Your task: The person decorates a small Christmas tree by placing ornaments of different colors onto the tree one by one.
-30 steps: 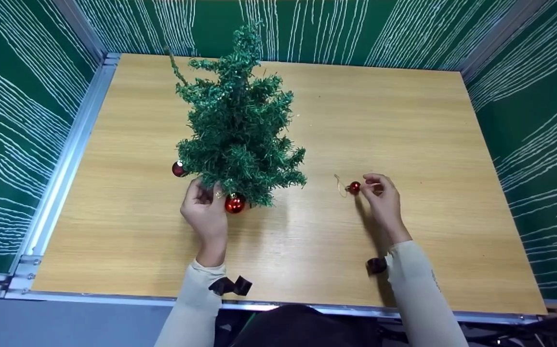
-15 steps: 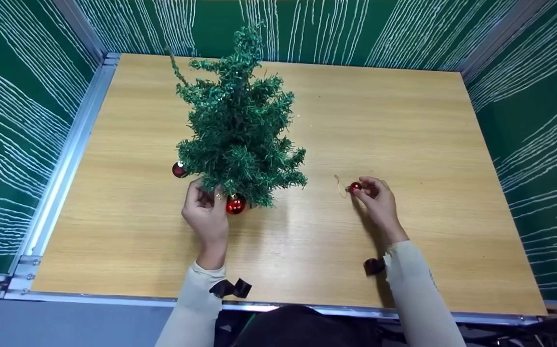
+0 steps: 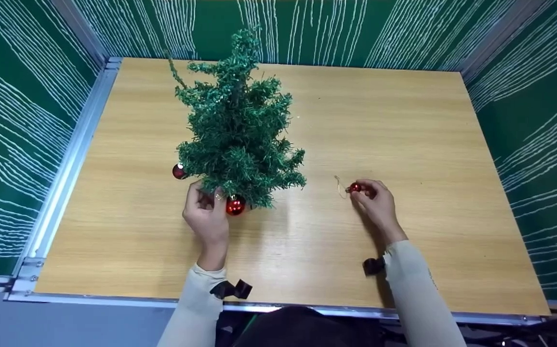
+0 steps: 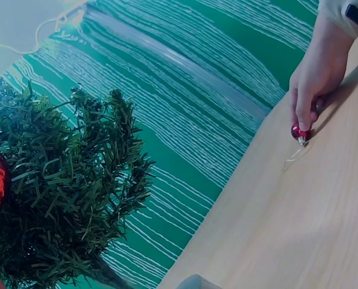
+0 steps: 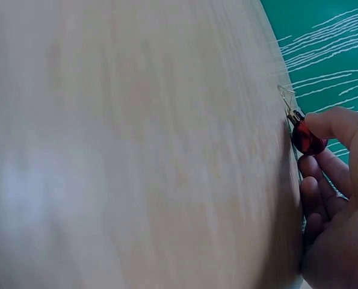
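Observation:
A green artificial Christmas tree [image 3: 237, 130] stands left of centre on the table. One red bauble [image 3: 235, 205] hangs at its lower front and a darker red one [image 3: 179, 171] at its lower left. My left hand [image 3: 207, 219] is under the front branches, fingers curled and thumb beside the front bauble. It pinches at a low branch; a gold glint shows by the thumb, and foliage partly hides the fingertips. To the right, my right hand [image 3: 377, 205] pinches a small red bauble [image 5: 308, 138] between thumb and fingers, low at the tabletop. Its gold cord loop [image 3: 340, 187] points left.
The wooden table [image 3: 404, 125] has a metal edge frame [image 3: 61, 183] on its left. Green walls with white streaks [image 3: 326, 33] enclose the back and sides. One thin branch [image 3: 175, 72] sticks out at the tree's upper left. Black straps [image 3: 230, 289] hang from both sleeves.
My right hand has shifted slightly left and its fingers have closed around the small bauble, which has barely moved. The left hand stays nearly still at the tree.

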A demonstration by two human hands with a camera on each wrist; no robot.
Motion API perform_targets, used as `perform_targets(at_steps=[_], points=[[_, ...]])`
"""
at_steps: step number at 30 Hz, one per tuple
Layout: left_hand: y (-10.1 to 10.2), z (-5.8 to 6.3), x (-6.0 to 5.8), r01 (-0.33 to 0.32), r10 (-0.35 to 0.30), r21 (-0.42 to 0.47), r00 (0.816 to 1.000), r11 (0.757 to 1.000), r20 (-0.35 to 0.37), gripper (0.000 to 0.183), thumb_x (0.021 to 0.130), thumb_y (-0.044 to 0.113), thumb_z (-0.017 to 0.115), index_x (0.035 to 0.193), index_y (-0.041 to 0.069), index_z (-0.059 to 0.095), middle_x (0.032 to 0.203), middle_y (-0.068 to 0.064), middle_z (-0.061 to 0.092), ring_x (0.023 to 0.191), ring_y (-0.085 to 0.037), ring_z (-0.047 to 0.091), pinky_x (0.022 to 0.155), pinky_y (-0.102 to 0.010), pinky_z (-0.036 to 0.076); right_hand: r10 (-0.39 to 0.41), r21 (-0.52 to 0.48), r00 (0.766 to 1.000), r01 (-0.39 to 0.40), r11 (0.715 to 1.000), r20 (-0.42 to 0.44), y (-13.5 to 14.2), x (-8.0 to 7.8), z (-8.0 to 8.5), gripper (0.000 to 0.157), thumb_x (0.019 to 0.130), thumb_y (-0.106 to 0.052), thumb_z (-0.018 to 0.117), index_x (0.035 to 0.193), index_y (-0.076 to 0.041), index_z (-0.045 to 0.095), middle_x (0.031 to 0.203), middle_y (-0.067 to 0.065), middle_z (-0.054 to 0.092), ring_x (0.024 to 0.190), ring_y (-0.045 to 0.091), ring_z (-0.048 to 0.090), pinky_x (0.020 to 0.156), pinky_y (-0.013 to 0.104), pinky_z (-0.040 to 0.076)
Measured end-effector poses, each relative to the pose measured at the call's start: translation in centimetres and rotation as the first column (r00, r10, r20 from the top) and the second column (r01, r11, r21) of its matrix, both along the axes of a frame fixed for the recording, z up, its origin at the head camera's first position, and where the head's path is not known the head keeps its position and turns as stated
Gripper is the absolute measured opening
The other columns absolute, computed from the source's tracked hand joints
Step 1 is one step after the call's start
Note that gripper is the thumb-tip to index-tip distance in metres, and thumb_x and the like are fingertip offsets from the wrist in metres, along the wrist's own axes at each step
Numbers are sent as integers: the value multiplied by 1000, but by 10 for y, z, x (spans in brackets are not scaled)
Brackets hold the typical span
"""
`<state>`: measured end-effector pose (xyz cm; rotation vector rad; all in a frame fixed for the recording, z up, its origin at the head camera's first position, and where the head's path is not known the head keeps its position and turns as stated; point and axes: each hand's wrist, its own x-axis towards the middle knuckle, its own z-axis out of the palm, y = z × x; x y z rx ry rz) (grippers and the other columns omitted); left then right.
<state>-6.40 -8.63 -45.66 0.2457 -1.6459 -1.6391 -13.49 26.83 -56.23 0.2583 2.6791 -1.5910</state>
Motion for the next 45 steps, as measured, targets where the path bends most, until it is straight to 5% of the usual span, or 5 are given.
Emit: perform_targets(at_steps=[38,45], points=[[-3,-3,2,17,-17,44,1000,999,-1,11,80,-7,65,91,-9,63,71,2,61,59,-11,53,53,-19,43,-27,-60,1000,26,998,-11,-7,8,26,35,86,-15,76,115,-2,64,97,4,61,84,13,55,72,17,46],[-4,-4,5,13,-13,30,1000,999,-3,10,81,-8,64,91,-9,63,72,2,61,59,-10,52,52,-19,42,-22,-117,1000,22,993,1,-18,18,51,33,87,-7,72,117,3,62,98,7,60,83,11,52,67,16,45]])
